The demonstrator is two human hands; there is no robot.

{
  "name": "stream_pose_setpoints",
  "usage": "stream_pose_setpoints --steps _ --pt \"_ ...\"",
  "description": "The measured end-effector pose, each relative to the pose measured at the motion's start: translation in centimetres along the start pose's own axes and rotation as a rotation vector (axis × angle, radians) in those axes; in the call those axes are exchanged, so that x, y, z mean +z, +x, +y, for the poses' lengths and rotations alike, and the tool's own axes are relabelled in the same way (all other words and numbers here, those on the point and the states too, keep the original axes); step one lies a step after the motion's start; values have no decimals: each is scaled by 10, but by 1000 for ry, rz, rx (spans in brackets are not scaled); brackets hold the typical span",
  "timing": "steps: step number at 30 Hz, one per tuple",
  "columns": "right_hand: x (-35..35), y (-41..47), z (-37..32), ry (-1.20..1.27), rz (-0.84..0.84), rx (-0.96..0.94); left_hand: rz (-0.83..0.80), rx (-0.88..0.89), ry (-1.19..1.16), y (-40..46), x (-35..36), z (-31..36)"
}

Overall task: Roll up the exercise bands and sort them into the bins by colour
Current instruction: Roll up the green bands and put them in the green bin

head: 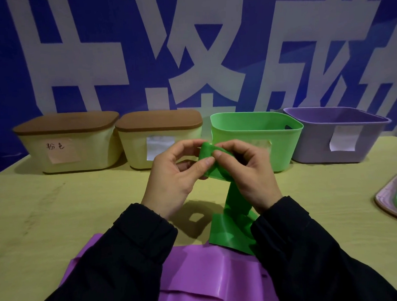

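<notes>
Two hands (207,170), glossy green band (230,231)

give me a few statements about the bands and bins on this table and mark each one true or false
1. Both hands, left hand and right hand, hold the green band. True.
2. The green bin has a lid on. False: it is open.
3. The two cream bins, one and the other, have brown lids. True.
4. The purple band is already rolled. False: it lies spread out.
5. The purple bin stands left of the green bin. False: right.

both hands (173,174) (248,171) raised, fingers pinched.
</notes>
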State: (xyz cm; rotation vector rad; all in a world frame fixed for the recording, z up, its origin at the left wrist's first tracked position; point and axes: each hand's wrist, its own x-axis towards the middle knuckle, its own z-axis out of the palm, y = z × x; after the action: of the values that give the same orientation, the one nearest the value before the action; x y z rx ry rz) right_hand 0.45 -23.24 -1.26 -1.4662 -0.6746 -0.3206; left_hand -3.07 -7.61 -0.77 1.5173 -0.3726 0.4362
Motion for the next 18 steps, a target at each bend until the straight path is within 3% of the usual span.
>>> stream_pose_setpoints --steps 8,18 --pt "-6 2 -5 1 -44 43 -13 22 47 2 -4 -2" --pt "-14 7 -2 -209 -46 -21 -18 37 52 3 -7 -4"
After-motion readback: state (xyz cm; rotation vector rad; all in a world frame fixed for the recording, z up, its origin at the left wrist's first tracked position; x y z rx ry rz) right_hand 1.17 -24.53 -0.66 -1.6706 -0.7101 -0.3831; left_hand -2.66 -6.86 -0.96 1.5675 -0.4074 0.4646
